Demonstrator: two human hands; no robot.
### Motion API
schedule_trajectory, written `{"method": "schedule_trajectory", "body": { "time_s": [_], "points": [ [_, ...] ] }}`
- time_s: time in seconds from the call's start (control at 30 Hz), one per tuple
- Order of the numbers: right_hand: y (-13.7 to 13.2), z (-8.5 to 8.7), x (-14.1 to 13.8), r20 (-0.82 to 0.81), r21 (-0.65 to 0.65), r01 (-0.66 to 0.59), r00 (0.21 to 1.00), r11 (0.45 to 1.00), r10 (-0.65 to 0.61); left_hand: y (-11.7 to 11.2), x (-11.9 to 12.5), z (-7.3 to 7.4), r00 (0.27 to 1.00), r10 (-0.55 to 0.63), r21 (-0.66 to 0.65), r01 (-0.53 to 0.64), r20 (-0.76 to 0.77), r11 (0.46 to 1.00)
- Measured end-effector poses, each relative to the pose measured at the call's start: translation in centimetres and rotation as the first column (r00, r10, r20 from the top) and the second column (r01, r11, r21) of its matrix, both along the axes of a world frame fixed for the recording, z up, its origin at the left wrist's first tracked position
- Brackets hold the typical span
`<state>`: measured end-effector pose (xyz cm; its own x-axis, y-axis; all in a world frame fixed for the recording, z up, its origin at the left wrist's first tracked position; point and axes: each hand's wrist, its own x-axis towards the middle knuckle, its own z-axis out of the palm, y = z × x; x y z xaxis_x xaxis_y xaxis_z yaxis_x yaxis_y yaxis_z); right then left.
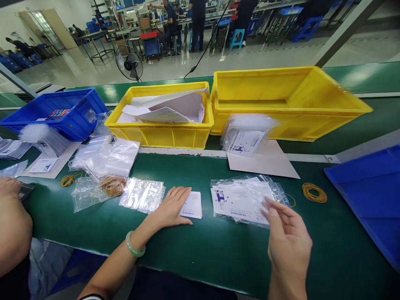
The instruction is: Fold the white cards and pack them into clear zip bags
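Observation:
My left hand (175,206), with a green bangle on its wrist, lies flat with fingers stretched over a small white printed card (194,205), covering part of it. To the right lies a pile of clear plastic bags with printed white cards inside (239,202). At the pile's right edge hovers my right hand (289,233), its fingers bent and a little apart, fingertips blurred; no held thing shows between them. Left of my left hand rests a stack of empty clear bags (142,196).
Yellow bins (159,135) (290,114) stand behind, with bagged cards (245,141) on cardboard (265,160). Rubber bands (314,193) lie near a blue bin (368,196) at right. Plastic bags (106,156) and another blue bin (56,114) are at left, beside a neighbour's arm (12,225).

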<state>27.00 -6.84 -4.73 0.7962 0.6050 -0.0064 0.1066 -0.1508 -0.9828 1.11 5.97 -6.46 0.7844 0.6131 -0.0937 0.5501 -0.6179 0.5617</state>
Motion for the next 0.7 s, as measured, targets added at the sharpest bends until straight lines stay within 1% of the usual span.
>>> {"method": "schedule_trajectory", "body": {
  "time_s": [0.07, 0.1, 0.17, 0.23, 0.3, 0.37, 0.4, 0.43, 0.47, 0.5, 0.53, 0.57, 0.6, 0.63, 0.67, 0.7],
  "points": [
    [-0.2, -0.4, -0.2, 0.040, -0.047, 0.015, 0.999, 0.999, -0.013, 0.1, 0.4, -0.6, 0.999, -0.033, 0.013, 0.033, -0.023, 0.999],
    [-0.2, -0.5, -0.6, 0.043, -0.072, -0.014, 0.999, 0.997, 0.017, 0.0, 0.5, -0.7, 0.999, -0.037, 0.013, 0.037, -0.023, 0.999],
    [0.0, -0.8, -1.8, -0.007, -0.122, -0.158, 0.987, 0.980, 0.158, -0.4, 0.6, -0.2, 0.999, -0.044, 0.018, 0.044, 0.001, 0.999],
    [0.6, -0.9, -3.3, -0.103, -0.136, -0.353, 0.934, 0.926, 0.341, -1.1, 0.8, 0.7, 0.995, -0.076, 0.042, 0.073, 0.064, 0.996],
    [1.4, -1.0, -4.8, -0.193, -0.097, -0.523, 0.844, 0.847, 0.500, -2.1, 0.9, 1.6, 0.982, -0.123, 0.089, 0.111, 0.141, 0.990],
    [1.9, -0.8, -5.8, -0.250, -0.039, -0.622, 0.764, 0.782, 0.595, -3.1, 0.6, 2.2, 0.972, -0.147, 0.158, 0.119, 0.183, 0.980],
    [2.0, -0.7, -6.1, -0.268, -0.017, -0.643, 0.740, 0.765, 0.616, -3.5, 0.2, 2.4, 0.974, -0.122, 0.194, 0.085, 0.190, 0.977],
    [2.0, -0.6, -6.1, -0.284, -0.004, -0.648, 0.731, 0.761, 0.621, -3.9, -0.4, 2.4, 0.981, -0.056, 0.223, 0.013, 0.188, 0.975],
    [2.0, -0.6, -6.0, -0.297, 0.000, -0.640, 0.734, 0.768, 0.611, -4.1, -1.1, 2.3, 0.983, 0.054, 0.244, -0.096, 0.175, 0.965],
    [1.8, -0.5, -5.8, -0.309, -0.004, -0.624, 0.744, 0.782, 0.592, -4.2, -1.9, 2.2, 0.970, 0.200, 0.248, -0.229, 0.136, 0.941],
    [1.7, -0.5, -5.5, -0.320, -0.012, -0.605, 0.756, 0.796, 0.571, -4.3, -2.7, 2.0, 0.932, 0.356, 0.242, -0.362, 0.072, 0.900],
    [1.5, -0.4, -5.2, -0.330, -0.023, -0.589, 0.767, 0.808, 0.550, -4.3, -3.5, 1.7, 0.873, 0.487, 0.232, -0.472, -0.008, 0.850],
    [1.4, -0.4, -5.0, -0.339, -0.035, -0.577, 0.775, 0.816, 0.534, -4.3, -4.2, 1.4, 0.811, 0.578, 0.223, -0.549, -0.089, 0.805],
    [1.2, -0.4, -4.8, -0.345, -0.045, -0.569, 0.780, 0.821, 0.522, -4.3, -4.8, 1.1, 0.761, 0.630, 0.213, -0.597, -0.156, 0.774],
    [1.2, -0.4, -4.7, -0.348, -0.054, -0.565, 0.784, 0.823, 0.515, -4.3, -5.3, 0.9, 0.732, 0.652, 0.201, -0.621, -0.198, 0.758],
    [1.1, -0.3, -4.8, -0.348, -0.059, -0.563, 0.786, 0.824, 0.512, -4.2, -5.7, 0.8, 0.720, 0.659, 0.184, -0.633, -0.216, 0.752]
  ]
}}
